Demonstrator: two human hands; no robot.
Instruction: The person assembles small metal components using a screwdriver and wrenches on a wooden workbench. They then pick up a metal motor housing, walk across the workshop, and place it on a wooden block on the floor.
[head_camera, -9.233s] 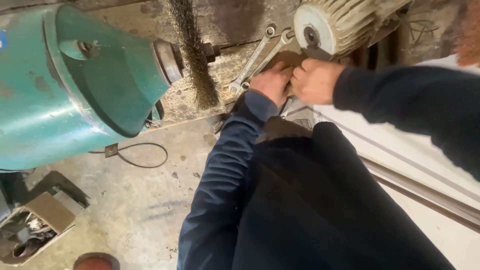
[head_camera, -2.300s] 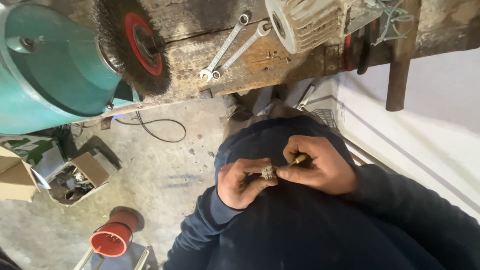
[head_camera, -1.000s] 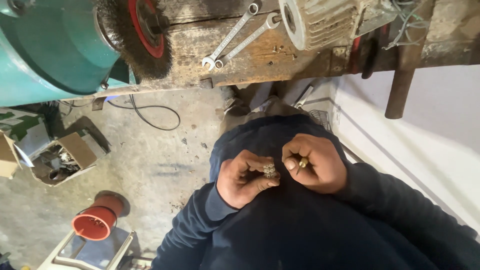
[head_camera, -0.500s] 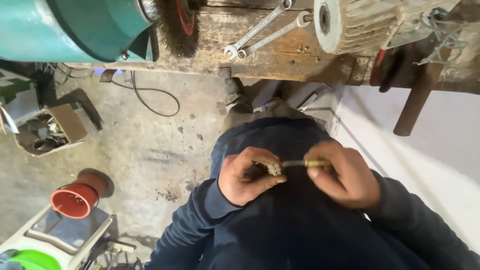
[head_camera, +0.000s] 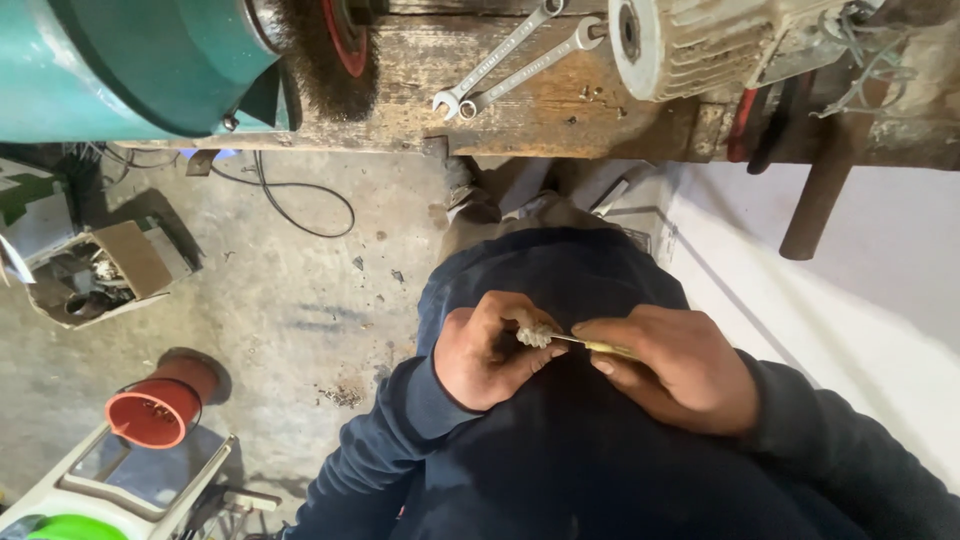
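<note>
Left of the bench (head_camera: 560, 110), a green machine (head_camera: 120, 60) carries a wire wheel (head_camera: 335, 50). Below it on the floor lie a cardboard box (head_camera: 95, 270) and a red tub (head_camera: 155, 410). On the bench top rest two spanners (head_camera: 510, 55), and right of them a ribbed motor (head_camera: 700, 40).

Below the bench, over a dark lap, the left hand (head_camera: 485, 350) is curled shut around a small pale toothed part (head_camera: 535, 335), held at the fingertips. Just right of it, the right hand (head_camera: 675, 365) pinches a thin yellowish pick (head_camera: 600, 346), whose tip touches the part.

To do this well, I would judge: keep the part clamped firm and still, brace both hands against the lap, work the pick with short light strokes away from the fingers, and turn the part bit by bit.
</note>
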